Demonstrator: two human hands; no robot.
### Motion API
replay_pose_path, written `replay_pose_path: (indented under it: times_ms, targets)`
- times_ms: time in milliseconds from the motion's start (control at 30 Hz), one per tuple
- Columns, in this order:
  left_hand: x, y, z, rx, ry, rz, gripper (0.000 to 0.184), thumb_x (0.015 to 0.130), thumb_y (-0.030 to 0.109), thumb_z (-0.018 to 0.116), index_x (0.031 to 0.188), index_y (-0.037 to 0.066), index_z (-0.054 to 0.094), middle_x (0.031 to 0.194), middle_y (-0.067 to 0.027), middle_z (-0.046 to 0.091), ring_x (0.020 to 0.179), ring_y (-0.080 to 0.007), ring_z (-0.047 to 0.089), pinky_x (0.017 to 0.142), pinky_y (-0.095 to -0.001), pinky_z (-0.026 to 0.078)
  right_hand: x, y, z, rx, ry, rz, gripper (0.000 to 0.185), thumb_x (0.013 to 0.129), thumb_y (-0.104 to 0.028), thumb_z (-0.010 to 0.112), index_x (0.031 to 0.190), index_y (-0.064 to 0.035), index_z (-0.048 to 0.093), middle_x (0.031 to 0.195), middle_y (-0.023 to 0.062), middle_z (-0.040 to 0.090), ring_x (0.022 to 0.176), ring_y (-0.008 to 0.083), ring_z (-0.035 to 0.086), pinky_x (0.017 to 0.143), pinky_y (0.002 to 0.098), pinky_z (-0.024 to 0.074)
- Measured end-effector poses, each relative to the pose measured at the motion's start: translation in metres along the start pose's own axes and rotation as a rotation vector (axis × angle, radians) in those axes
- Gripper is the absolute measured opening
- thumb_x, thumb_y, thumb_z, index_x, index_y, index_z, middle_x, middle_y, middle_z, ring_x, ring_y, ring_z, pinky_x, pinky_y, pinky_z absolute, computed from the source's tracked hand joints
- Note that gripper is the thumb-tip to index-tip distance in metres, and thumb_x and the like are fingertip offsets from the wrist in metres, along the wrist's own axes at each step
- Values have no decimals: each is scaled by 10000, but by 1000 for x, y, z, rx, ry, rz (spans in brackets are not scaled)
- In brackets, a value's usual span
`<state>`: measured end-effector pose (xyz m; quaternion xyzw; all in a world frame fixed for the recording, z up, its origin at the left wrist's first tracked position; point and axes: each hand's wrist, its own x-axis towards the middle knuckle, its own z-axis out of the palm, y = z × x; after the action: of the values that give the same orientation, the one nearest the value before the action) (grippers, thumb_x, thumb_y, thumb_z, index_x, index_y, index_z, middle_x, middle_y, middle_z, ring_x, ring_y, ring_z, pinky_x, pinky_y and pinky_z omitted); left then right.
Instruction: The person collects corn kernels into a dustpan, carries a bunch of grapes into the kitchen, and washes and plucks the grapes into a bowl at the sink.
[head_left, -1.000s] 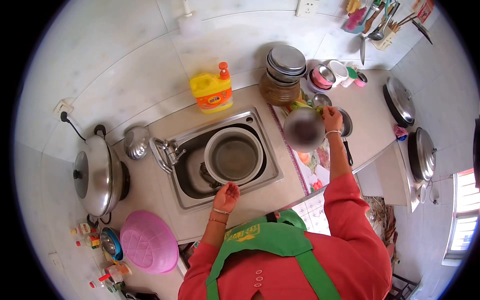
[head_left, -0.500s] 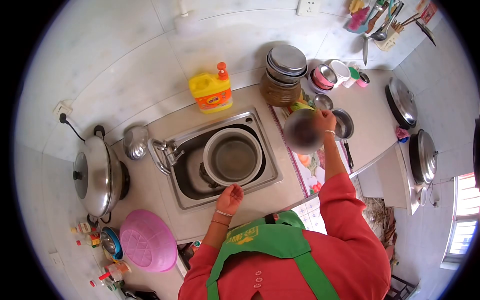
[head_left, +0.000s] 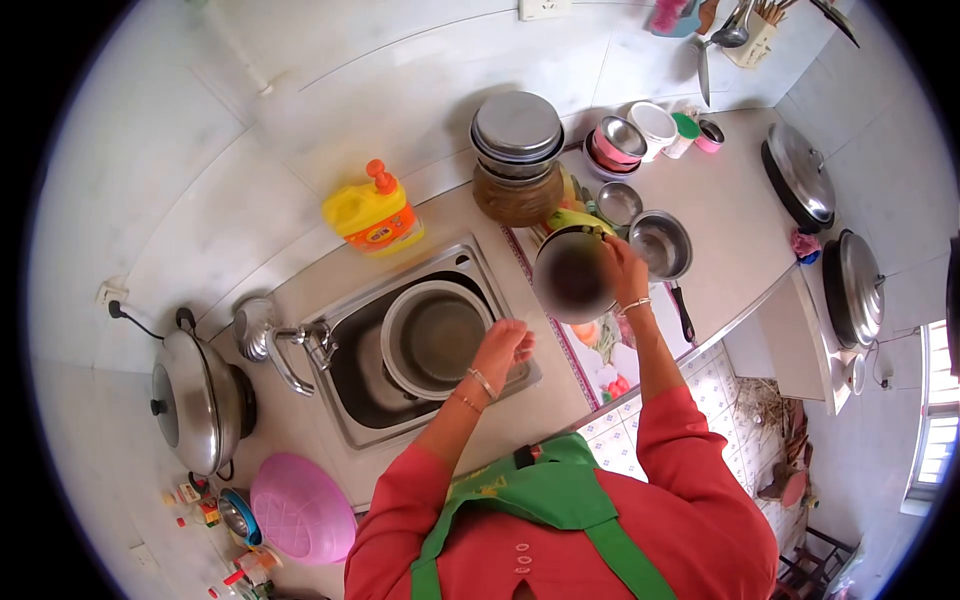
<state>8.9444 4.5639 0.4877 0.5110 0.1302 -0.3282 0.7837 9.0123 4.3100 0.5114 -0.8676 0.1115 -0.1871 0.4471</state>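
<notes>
My right hand grips the rim of a round, dark metal bowl, blurred by motion, over the patterned mat. Whether anything is in the bowl I cannot make out. My left hand hovers at the sink's right edge, its fingers loosely curved and holding nothing. Beside it, a large metal pot sits in the steel sink, with a little cloudy liquid visible inside. A small saucepan with a black handle stands just right of my right hand, near a small metal bowl.
A faucet reaches over the sink's left side. Behind the sink stands a yellow detergent bottle. Stacked pans rest on a brown jar. A lidded wok and a pink basin are at the left.
My left hand has moved right and up from the sink's front edge, its fingers curling more. My right hand still holds the bowl, now slightly lower. The camera view has shifted.
</notes>
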Motion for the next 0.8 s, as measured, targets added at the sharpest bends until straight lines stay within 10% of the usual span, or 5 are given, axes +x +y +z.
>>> replay_pose_path:
  times_ms: [400, 800]
  targets:
    - [79, 29, 54, 803, 283, 172, 309, 821, 234, 620, 750, 17, 413, 617, -75, 524, 443, -167, 571, 388, -269, 450, -8, 27, -4, 91, 35, 39, 235, 891, -146, 484, 1046, -14, 601, 938, 200, 618, 864, 307, 607, 761, 350, 459]
    - [76, 32, 64, 774, 300, 235, 228, 822, 92, 577, 720, -23, 409, 597, -71, 492, 535, -185, 623, 469, -305, 543, -7, 19, 3, 85, 63, 47, 261, 881, -149, 505, 1088, -22, 599, 1014, 197, 607, 966, 321, 562, 848, 348, 433]
